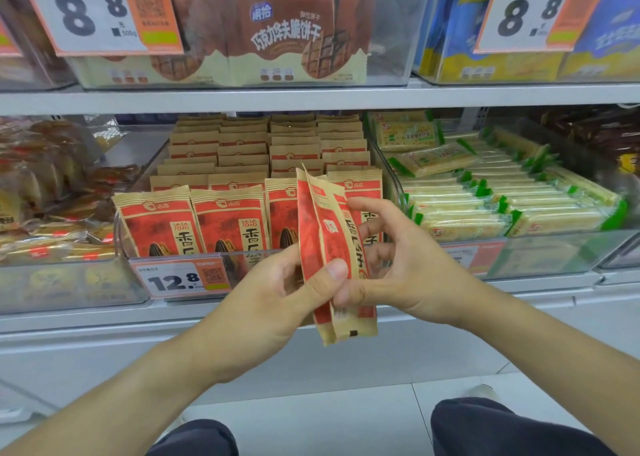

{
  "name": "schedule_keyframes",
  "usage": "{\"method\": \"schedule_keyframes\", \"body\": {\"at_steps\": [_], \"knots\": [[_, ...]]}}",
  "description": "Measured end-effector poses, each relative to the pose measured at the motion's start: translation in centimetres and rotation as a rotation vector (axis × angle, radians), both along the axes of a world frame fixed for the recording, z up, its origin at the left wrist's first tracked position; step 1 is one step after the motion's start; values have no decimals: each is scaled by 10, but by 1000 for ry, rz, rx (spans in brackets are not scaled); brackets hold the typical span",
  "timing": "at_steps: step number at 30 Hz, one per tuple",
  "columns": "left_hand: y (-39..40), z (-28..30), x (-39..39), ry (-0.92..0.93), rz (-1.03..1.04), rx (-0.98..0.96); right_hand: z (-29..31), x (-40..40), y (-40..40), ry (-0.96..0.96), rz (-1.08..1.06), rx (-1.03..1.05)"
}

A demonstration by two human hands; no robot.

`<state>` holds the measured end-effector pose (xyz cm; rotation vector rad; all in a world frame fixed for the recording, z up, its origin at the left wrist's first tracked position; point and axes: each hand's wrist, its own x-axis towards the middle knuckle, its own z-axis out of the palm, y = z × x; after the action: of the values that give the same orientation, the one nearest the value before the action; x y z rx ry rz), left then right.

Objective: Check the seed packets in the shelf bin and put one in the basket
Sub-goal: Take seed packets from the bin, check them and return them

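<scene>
The person's dark-trousered knees (491, 428) are showing at the bottom of the head view, and above them both forearms are reaching toward the shelf. The left hand (277, 293) is gripping two seed packets (334, 258) low down, its thumb pressing across their front, holding them upright in front of the clear shelf bin (121, 237). The right hand (398, 265) is touching the packets' right edge with loosely spread fingers, its thumb at their lower part; whether it is truly pinching them I cannot tell. More packets are standing in rows inside the bin, above a price tag (180, 279) on its front wall. No basket is showing in this view.

Judging by this, the checking step is under way. Next the hands would need to separate the two packets, return one to the bin and carry the other to the basket, wherever it is waiting out of sight.
</scene>
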<state>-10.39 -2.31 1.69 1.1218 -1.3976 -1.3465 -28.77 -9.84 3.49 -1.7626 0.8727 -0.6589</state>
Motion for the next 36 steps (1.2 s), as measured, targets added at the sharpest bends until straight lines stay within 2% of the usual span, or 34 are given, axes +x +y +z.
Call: {"method": "schedule_keyframes", "body": {"at_steps": [3, 6, 9, 13, 17, 22, 31, 36], "knots": [[-1, -2, 1, 48, -1, 62, 0, 1, -1, 5, -38, 24], [-3, -1, 2, 172, 10, 138, -3, 0, -4, 13, -71, 22], [-1, 3, 0, 225, 25, 172, -3, 0, -6, -38, -84, 72], [-2, 4, -1, 81, 132, 154, -1, -3, -9, -46, -87, 73], [-4, 6, -3, 41, 290, 164, 1, -7, -9, -89, -41, 96], [-5, 5, -2, -6, 368, 188, 3, -7, -8, -134, -1, 119], [-2, 4, -2, -200, 367, -6, 0, -7, -3, -81, 77, 41], [1, 5, -6, -255, 295, -18, -2, -7, -2, -36, 163, 48]]}}
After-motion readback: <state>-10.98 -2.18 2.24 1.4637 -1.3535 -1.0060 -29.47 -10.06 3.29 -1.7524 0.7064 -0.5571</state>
